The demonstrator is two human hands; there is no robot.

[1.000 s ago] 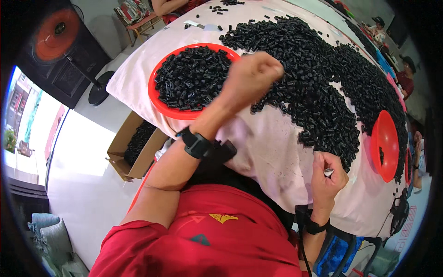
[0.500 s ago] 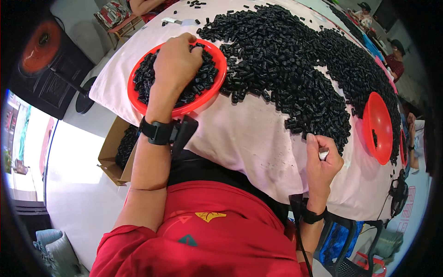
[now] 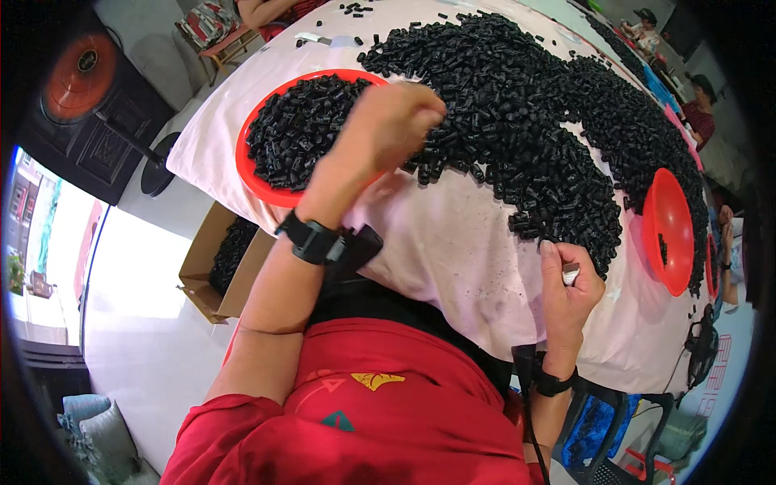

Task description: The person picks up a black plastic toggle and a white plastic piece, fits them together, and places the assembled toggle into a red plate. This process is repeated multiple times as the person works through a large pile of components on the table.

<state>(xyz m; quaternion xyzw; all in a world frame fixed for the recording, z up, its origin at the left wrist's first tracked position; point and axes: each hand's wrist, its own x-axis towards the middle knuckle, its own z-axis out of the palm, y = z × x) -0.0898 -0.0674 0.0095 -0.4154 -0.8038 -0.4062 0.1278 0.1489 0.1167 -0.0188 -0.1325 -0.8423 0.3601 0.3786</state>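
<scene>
My left hand (image 3: pixel 394 121) hangs over the right rim of a red plastic bowl (image 3: pixel 249 166), beside a big pile of small black cylindrical pieces (image 3: pixel 493 105). Its fingers are curled together, slightly smeared, and whatever they hold is hidden. More of the black pieces (image 3: pixel 295 129) fill the bowl. At the near edge of the pile, my right hand (image 3: pixel 574 287) is closed round a small tool with a whitish and brown end (image 3: pixel 571 274) sticking out of the fist; the rest of it is covered. The right thumb tip touches the nearest black pieces.
A second red bowl (image 3: pixel 671 234), tilted, holds a few pieces at the right. A small knife-like tool (image 3: pixel 314 38) lies on the pink tablecloth (image 3: pixel 453 242) at the far left. Below the table's left edge stands a cardboard box (image 3: pixel 198 267) of black pieces. Other people sit around.
My left hand has moved right, from inside the filled bowl to its right rim beside the pile. The right hand keeps its place and its hold. The whole view has shifted slightly.
</scene>
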